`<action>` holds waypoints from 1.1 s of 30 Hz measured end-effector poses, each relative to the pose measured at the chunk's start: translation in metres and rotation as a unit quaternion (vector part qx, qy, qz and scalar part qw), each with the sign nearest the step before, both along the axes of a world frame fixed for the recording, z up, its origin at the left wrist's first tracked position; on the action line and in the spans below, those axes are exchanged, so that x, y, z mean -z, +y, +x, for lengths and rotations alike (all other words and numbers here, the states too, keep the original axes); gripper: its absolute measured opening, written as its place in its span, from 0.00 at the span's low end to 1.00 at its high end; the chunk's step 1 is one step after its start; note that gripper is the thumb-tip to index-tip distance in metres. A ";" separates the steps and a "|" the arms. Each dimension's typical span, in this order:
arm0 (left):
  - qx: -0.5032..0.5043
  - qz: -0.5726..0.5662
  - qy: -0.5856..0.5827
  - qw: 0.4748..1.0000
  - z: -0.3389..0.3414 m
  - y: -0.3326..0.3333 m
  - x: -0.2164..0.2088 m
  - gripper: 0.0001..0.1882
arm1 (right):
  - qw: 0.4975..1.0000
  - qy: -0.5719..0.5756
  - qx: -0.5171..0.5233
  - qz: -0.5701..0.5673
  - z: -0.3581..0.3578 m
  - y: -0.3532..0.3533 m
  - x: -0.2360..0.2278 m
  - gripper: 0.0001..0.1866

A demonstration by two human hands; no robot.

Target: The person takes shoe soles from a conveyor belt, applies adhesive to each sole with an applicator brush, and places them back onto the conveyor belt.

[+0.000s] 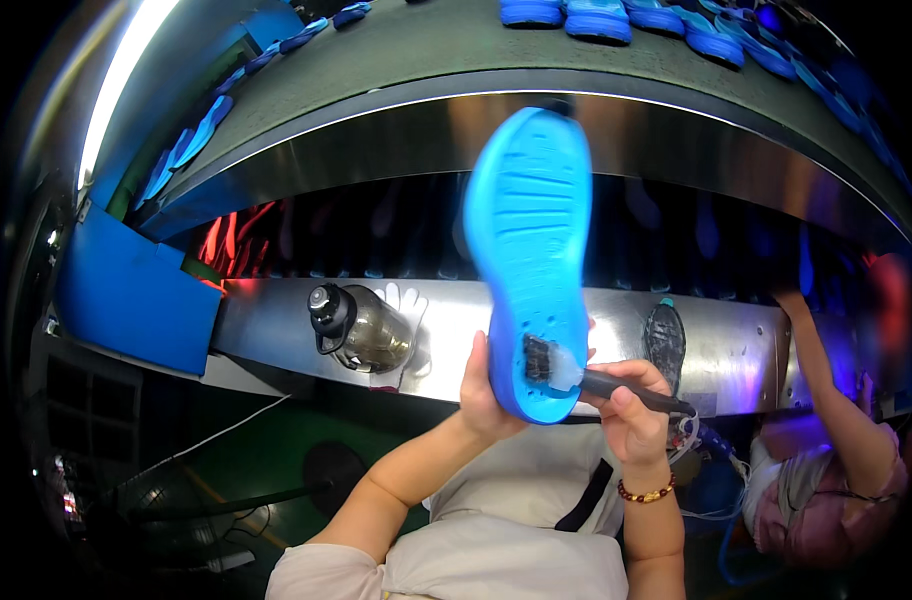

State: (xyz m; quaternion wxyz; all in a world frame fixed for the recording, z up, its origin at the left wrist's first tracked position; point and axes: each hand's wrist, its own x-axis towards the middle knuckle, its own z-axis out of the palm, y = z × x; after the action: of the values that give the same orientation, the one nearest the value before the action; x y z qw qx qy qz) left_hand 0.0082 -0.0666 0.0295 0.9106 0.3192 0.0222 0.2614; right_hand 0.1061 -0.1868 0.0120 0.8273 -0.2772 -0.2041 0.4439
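A bright blue shoe sole (532, 230) stands tilted up in front of me, its ridged and dotted face toward me. My left hand (488, 395) grips it by the heel end, thumb along the left edge and the other fingers hidden behind. A dark-handled brush (566, 372) is in my right hand (631, 412), pinched between thumb and fingers. Its black bristles lie against the heel area of the sole, where a whitish patch shows beside them. Some right-hand fingertips reach the sole's right edge.
On the steel ledge (456, 310) are a dark translucent bottle (374, 328), a white glove (409, 305) and a dark sole-shaped piece (664, 340). Blue soles (598, 22) line the conveyor belt (406, 50) beyond. At right, another person's arm (826, 390) reaches toward the rack under the belt.
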 end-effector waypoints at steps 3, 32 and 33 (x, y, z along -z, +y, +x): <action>0.018 -0.005 0.080 0.997 -0.009 0.013 0.017 0.38 | 0.981 -0.172 -0.034 -0.084 0.007 -0.011 0.000 0.11; 0.389 0.107 0.296 0.866 -0.015 0.064 -0.029 0.34 | 0.779 -0.585 -0.207 -0.087 0.067 -0.018 -0.065 0.11; 0.375 0.102 0.296 0.872 -0.021 0.064 -0.031 0.34 | 0.777 -0.582 -0.216 -0.104 0.068 -0.022 -0.071 0.10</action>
State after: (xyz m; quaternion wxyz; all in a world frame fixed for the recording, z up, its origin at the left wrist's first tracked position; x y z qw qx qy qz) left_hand -0.0124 -0.0024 0.0602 0.8536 0.4568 0.1424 -0.2060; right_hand 0.1744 -0.2093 0.0830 0.3991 -0.5160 -0.6540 0.3831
